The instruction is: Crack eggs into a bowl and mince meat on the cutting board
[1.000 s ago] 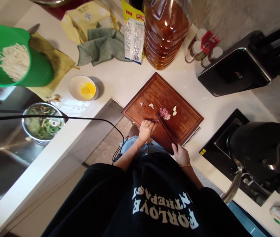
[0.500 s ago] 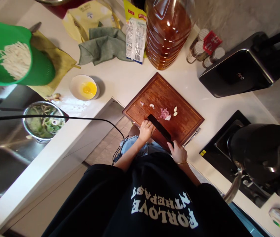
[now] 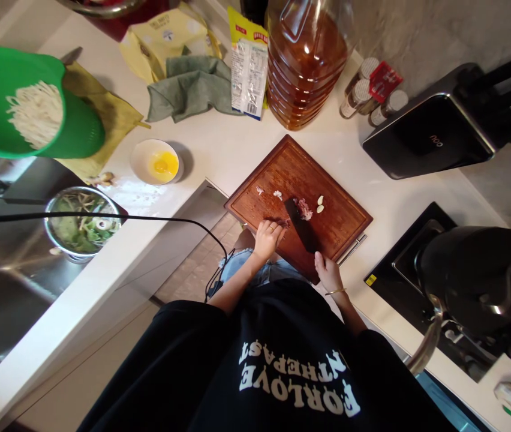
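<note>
A wooden cutting board [image 3: 336,207] lies on the counter in front of the body. My right hand [image 3: 327,271] is closed round the handle of a dark cleaver [image 3: 301,227], whose blade is over the board beside a pile of chopped pinkish pieces [image 3: 303,209]. My left hand [image 3: 267,238] rests at the board's near left edge, its fingers bent over a small dark reddish piece [image 3: 277,221]. Two pale cloves [image 3: 320,204] lie right of the pile, and small white bits [image 3: 277,195] lie to its left.
Left are a bowl with egg [image 3: 155,162], a green colander [image 3: 80,129] and a metal bowl of greens [image 3: 82,222] in the sink. Behind stand a large oil bottle [image 3: 304,72] and spice jars [image 3: 355,99]. A knife block [image 3: 430,138] and black pot [image 3: 475,279] are right.
The cleaver has moved right, away from my left fingers and up against the chopped pile. My right hand has shifted slightly right, and a dark reddish piece now shows by my left fingertips.
</note>
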### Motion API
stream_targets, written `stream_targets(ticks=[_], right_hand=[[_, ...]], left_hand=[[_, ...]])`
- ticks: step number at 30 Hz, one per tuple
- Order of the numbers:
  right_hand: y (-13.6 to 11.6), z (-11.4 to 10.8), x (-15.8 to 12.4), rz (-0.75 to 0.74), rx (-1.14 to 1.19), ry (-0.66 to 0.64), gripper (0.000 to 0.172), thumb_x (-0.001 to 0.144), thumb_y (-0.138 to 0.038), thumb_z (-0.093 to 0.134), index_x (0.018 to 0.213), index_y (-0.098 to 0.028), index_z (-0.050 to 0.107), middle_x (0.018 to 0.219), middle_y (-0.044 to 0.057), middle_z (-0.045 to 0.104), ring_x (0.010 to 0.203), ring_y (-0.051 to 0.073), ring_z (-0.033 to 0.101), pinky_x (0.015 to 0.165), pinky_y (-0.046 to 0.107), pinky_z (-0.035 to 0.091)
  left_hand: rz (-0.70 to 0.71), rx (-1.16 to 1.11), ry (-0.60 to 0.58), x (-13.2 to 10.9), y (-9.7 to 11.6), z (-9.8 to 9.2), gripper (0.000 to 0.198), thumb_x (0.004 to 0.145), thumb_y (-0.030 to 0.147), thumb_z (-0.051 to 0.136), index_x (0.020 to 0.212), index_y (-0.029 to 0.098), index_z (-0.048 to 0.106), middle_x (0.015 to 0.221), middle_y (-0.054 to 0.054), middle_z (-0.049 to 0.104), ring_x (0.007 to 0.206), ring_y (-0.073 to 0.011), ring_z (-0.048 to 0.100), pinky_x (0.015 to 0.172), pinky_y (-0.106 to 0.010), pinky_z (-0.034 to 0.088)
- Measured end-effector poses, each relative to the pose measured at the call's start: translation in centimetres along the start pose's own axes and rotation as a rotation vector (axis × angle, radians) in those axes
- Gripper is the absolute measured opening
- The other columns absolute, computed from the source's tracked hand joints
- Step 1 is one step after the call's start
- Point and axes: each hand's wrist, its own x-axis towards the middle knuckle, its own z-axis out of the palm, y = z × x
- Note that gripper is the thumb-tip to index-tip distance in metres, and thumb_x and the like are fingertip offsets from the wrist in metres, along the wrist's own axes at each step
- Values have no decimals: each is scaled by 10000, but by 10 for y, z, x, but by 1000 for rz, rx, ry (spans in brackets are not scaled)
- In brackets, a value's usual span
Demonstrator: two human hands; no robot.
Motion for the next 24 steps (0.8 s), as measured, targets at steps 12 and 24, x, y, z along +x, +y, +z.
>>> stream_targets(ticks=[12, 24], right_hand=[[4, -11, -13, 41, -90, 65, 601, 903, -578, 232, 829, -154, 652, 732, 122, 673, 677, 201, 610, 603, 260, 363], [-10, -13, -4, -55, -405, 7, 481, 936, -491, 284, 939, -166, 638, 731, 89, 665, 635, 172, 591, 568, 254, 287]], left_hand=[[-21, -23, -41, 0, -1, -1, 266, 911, 343, 420, 848, 186, 626, 785, -69, 599, 831, -203, 489, 777, -350, 343], [137, -5, -110, 11, 0, 0, 200, 865, 212, 478, 1004, 229, 620, 1134, -81, 629, 1074, -263, 492, 917, -480, 353]])
